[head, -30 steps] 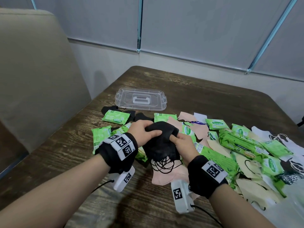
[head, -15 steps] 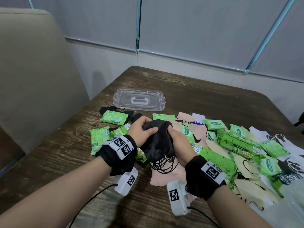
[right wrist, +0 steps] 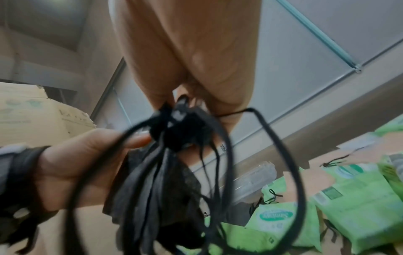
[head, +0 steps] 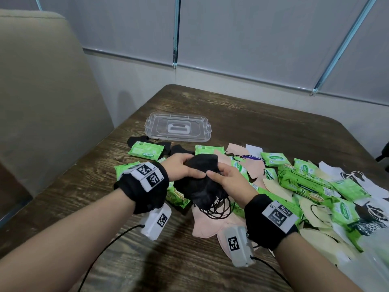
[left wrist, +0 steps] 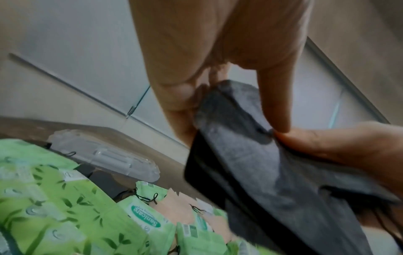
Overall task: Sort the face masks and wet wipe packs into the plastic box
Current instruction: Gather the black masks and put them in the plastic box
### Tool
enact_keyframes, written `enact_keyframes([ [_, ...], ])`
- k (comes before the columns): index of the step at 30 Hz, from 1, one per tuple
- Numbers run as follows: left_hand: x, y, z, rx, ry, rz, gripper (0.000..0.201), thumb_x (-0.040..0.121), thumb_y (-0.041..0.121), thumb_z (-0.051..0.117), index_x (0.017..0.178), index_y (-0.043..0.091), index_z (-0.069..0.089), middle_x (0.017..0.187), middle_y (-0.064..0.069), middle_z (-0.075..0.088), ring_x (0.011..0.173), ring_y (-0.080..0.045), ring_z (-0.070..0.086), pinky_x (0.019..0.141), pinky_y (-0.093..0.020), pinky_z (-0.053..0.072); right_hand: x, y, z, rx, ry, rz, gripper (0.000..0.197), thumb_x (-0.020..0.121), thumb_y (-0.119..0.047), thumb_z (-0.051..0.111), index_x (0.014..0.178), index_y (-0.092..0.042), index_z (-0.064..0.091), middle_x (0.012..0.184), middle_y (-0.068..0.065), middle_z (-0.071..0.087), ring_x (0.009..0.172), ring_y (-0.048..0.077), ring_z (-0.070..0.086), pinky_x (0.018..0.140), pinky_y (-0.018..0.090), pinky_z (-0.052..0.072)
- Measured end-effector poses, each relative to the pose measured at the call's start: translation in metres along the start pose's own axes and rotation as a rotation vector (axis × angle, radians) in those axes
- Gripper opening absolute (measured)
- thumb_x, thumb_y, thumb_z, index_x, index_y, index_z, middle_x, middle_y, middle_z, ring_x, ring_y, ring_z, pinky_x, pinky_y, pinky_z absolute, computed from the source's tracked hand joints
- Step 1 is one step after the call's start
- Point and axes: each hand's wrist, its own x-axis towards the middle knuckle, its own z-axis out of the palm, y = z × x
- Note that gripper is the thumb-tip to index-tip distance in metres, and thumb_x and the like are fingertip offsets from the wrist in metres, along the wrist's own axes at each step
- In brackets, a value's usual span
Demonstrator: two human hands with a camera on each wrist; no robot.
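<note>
A bunch of black face masks hangs above the table between both hands, ear loops dangling below. My left hand grips the bunch from the left, thumb across the front. My right hand pinches it from the right. The left wrist view shows the grey-black mask stack held edge-on between fingers. In the right wrist view the black loops hang tangled under my fingers. Green wet wipe packs and pink and beige masks lie scattered on the table. The clear box shows only partly at the lower right.
A clear plastic lid lies flat at the far left of the wooden table. More black masks lie beside it. A large green wipe pack and white masks sit to the right. A beige chair back stands at left.
Both hands have shifted their grip on the black masks, squeezing the bunch narrower and lifting it slightly. The scattered packs and masks on the table have not moved.
</note>
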Motion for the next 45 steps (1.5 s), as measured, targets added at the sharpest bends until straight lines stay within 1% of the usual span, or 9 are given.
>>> enact_keyframes([
  [6,0.005,0.002,-0.003,-0.319,0.231,0.1,0.025,0.069,-0.006,0.075,0.082,0.015,0.069,0.073,-0.001,0.071,0.073,-0.021,0.064,0.08,-0.036,0.053,-0.001,-0.005,-0.001,0.107,0.041,-0.011,0.036,0.074,0.007,0.071,0.106,-0.008,0.064,0.103,0.013,0.07,0.089,0.022,0.068,0.081,0.03,0.056],
  [11,0.003,-0.006,-0.001,-0.533,0.235,0.094,0.024,0.074,-0.006,0.069,0.09,0.011,0.066,0.079,0.001,0.073,0.072,-0.014,0.068,0.065,-0.024,0.056,0.0,0.003,-0.004,0.23,0.171,0.056,0.014,0.088,-0.001,0.059,0.097,-0.009,0.066,0.097,0.013,0.069,0.083,0.021,0.066,0.081,0.031,0.053],
  [20,0.005,-0.012,-0.001,-0.504,0.273,-0.015,0.026,0.068,-0.007,0.074,0.091,0.004,0.067,0.082,-0.006,0.072,0.072,-0.018,0.067,0.063,-0.023,0.057,0.006,0.004,-0.007,0.28,0.417,0.054,0.027,0.088,-0.005,0.049,0.064,-0.009,0.059,0.069,0.007,0.059,0.063,0.016,0.048,0.066,0.029,0.038],
  [25,0.004,-0.011,0.0,-0.549,0.218,-0.034,0.024,0.07,-0.007,0.073,0.09,0.004,0.068,0.078,-0.005,0.073,0.065,-0.015,0.07,0.057,-0.022,0.055,0.002,-0.005,-0.005,0.754,0.214,0.068,0.028,0.092,-0.006,0.039,0.07,-0.007,0.056,0.063,0.005,0.064,0.056,0.012,0.059,0.062,0.023,0.047],
  [28,0.005,-0.01,0.005,-0.578,0.183,-0.027,0.033,0.07,-0.003,0.073,0.102,0.0,0.067,0.095,-0.011,0.071,0.076,-0.019,0.069,0.063,-0.024,0.056,0.0,-0.008,0.0,0.722,0.103,0.088,0.027,0.092,-0.006,0.037,0.081,-0.004,0.061,0.064,0.003,0.068,0.057,0.012,0.063,0.063,0.025,0.051],
  [33,0.006,-0.01,0.002,-0.566,0.31,0.013,0.025,0.071,-0.004,0.074,0.094,0.003,0.068,0.091,-0.009,0.072,0.079,-0.021,0.068,0.072,-0.027,0.057,-0.002,-0.013,-0.006,0.63,0.188,0.141,0.024,0.093,-0.013,0.043,0.07,-0.012,0.051,0.048,-0.003,0.049,0.049,0.009,0.052,0.063,0.025,0.043],
  [38,0.007,-0.01,0.0,-0.557,0.338,0.055,0.019,0.072,-0.004,0.073,0.088,0.006,0.067,0.079,-0.004,0.072,0.071,-0.017,0.067,0.068,-0.024,0.056,-0.007,-0.018,-0.016,0.961,0.207,0.057,0.027,0.086,-0.008,0.045,0.061,-0.015,0.039,0.049,-0.004,0.029,0.047,0.012,0.039,0.062,0.025,0.052],
  [41,0.008,-0.008,0.006,-0.575,0.3,0.032,0.023,0.073,-0.001,0.073,0.095,0.002,0.066,0.096,-0.015,0.069,0.084,-0.026,0.066,0.08,-0.034,0.055,-0.006,-0.022,-0.012,0.817,0.144,0.032,0.023,0.08,-0.006,0.049,0.064,-0.017,0.037,0.053,-0.005,0.031,0.037,0.006,0.027,0.04,0.018,0.035],
  [45,0.008,-0.009,0.001,-0.556,0.274,0.056,0.012,0.077,-0.001,0.069,0.087,0.006,0.067,0.08,-0.005,0.073,0.074,-0.018,0.068,0.072,-0.027,0.057,-0.003,-0.016,-0.016,0.428,0.241,0.069,0.021,0.089,-0.002,0.052,0.076,-0.017,0.043,0.055,-0.004,0.038,0.042,0.008,0.034,0.044,0.021,0.037],
])
